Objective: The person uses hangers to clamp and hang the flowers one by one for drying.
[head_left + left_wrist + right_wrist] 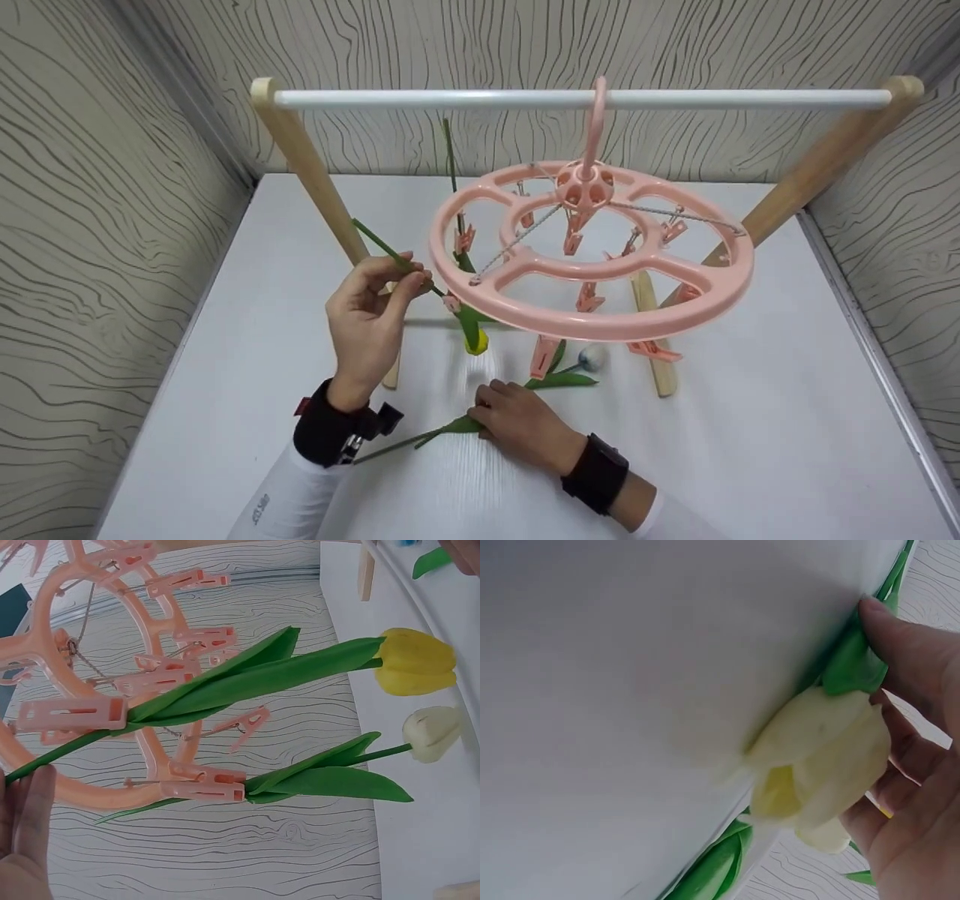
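Observation:
In the head view, my left hand pinches the green stem of a yellow tulip between thumb and fingers. A pink clothespin clips that stem, and the bloom hangs downward below the pink round hanger. Beside it a white tulip hangs from another clothespin. Low over the table, my right hand holds a pale yellow tulip, its thumb on the green leaf just behind the bloom. Its stem points to the lower left; the hand hides the bloom in the head view.
A blue-and-white tulip lies on the white table past my right hand. The hanger hooks over a white rod between wooden legs. Several more clothespins dangle from the ring. Patterned panels stand around the table.

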Demonstrator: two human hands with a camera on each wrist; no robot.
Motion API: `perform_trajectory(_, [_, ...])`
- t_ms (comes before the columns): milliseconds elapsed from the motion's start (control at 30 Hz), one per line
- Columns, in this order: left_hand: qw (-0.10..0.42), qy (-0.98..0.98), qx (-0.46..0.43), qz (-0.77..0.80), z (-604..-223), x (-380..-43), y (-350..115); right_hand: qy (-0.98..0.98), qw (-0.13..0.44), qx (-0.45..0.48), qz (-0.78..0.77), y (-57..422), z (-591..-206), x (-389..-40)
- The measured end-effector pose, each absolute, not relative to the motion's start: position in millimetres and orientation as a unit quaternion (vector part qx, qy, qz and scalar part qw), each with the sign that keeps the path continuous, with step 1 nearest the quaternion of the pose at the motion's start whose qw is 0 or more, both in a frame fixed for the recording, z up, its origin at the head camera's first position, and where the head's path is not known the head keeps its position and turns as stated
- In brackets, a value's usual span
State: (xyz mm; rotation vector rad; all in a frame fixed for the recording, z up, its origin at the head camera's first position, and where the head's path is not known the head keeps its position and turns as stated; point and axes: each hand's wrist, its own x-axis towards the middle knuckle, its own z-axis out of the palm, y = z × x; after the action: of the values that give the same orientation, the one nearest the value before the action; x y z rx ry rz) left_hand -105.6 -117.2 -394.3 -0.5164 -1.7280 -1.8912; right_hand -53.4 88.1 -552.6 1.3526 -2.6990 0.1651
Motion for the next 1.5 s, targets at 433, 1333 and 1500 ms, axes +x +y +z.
perform_trajectory(433, [0.267,-0.627,-0.195,-0.705,-393.9,-106.5,-116.5,-0.896,0.063,0.433,0.078,87.5,-552.0,-55.5])
perform_trajectory(1333, [0.253,-0.646,-0.182,-0.697,-392.2,-103.7,-115.9,-0.906,0.035,0.32,0.274,167.6,-526.1,-35.8])
perform_trajectory(1500, [0.241,-0.663,-0.171,-0.688,-394.5,-98.8,-117.7,-0.889,-0.009,0.28,0.361,184.6,-524.1,-31.2])
